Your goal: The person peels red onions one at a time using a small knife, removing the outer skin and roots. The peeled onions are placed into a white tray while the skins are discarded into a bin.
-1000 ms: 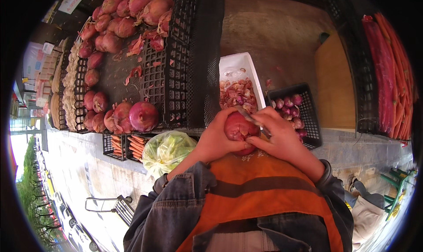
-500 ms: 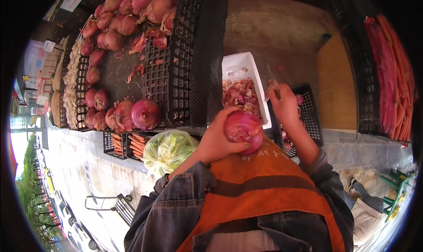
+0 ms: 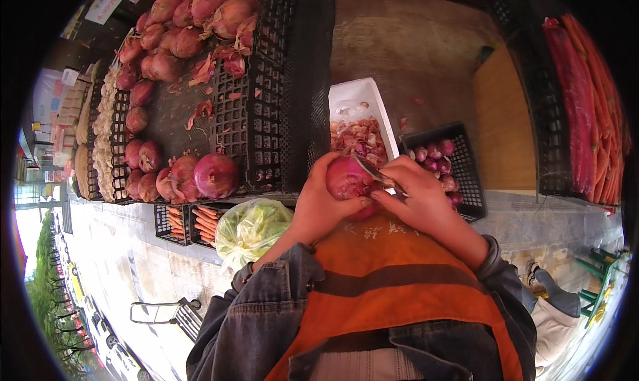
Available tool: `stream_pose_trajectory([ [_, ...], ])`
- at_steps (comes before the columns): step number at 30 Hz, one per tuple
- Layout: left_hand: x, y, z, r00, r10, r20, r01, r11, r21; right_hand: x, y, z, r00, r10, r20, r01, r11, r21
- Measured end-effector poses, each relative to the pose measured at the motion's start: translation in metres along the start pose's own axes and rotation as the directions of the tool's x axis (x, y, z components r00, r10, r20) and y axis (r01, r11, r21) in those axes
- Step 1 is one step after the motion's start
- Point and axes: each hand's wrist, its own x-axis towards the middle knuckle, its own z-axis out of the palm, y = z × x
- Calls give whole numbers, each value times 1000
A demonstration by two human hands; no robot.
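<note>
A large red onion [image 3: 345,180] sits in my left hand [image 3: 319,204], whose fingers and thumb wrap its left and lower sides. My right hand [image 3: 419,194] is closed round a small knife [image 3: 373,170], its blade lying against the onion's upper right side. The right thumb rests close to the left thumb at the onion's lower edge. Just beyond my hands stands a white foam box [image 3: 383,108] holding loose reddish onion skins [image 3: 359,138]. The knife's handle is mostly hidden in my right hand.
Red onions [image 3: 216,176] fill part of a black crate [image 3: 233,125] at left, beside garlic [image 3: 106,128]. A black basket [image 3: 474,181] of small purple onions stands right of the foam box. Bagged greens [image 3: 253,228] lie below the crate; carrots [image 3: 592,128] are far right.
My right hand has come left and down from beside the foam box, bringing the knife to the onion. The left hand and onion have shifted slightly left and up.
</note>
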Motion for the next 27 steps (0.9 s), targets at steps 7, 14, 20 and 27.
stream_pose_trajectory([
  [7,0,-4,0,998,66,2,-66,985,161,11,5,5,997,-75,12,76,990,-115],
  [14,0,1,-2,1000,1,29,2,996,-94,21,47,9,927,200,-317,-202,979,27],
  [20,-3,-6,-7,990,143,10,-131,930,-345,27,82,8,767,594,-244,-449,767,458],
  [27,0,-2,-3,975,220,-34,-221,975,-7,13,24,26,933,316,-174,-181,826,533],
])
